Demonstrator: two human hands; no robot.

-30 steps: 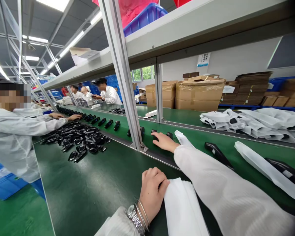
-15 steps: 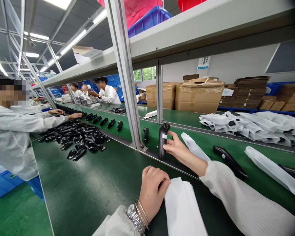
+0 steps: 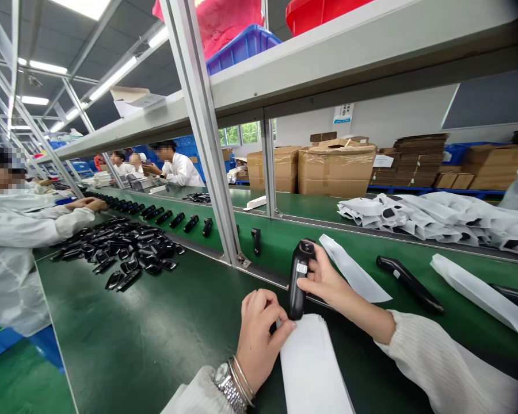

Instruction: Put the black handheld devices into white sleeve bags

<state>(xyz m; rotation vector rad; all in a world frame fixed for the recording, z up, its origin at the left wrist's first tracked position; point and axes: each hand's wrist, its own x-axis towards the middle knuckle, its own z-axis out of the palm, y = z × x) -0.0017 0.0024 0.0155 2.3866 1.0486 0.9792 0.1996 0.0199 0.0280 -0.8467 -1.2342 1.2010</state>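
My right hand [image 3: 332,283] is closed round a black handheld device [image 3: 299,287] with an angled head and a small white label. The device stands nearly upright, its lower end just over the top edge of a stack of flat white bags [image 3: 313,368]. My left hand [image 3: 261,333] has its fingers curled, with thumb and fingertips pinched at the bags' upper left corner. Beyond my right hand, a white bag [image 3: 349,270] and another black device [image 3: 410,284] lie on the green belt [image 3: 271,261].
A metal post [image 3: 207,138] rises at the bench edge. Many small black parts [image 3: 125,247] lie heaped at left near a co-worker [image 3: 17,230]. White filled bags [image 3: 440,221] are piled at the far right. A shelf [image 3: 328,63] crosses above.
My right hand has brought the black device down and toward me, close to my left hand. My left thumb and fingers have shifted on the bags' corner. The view has turned slightly right.
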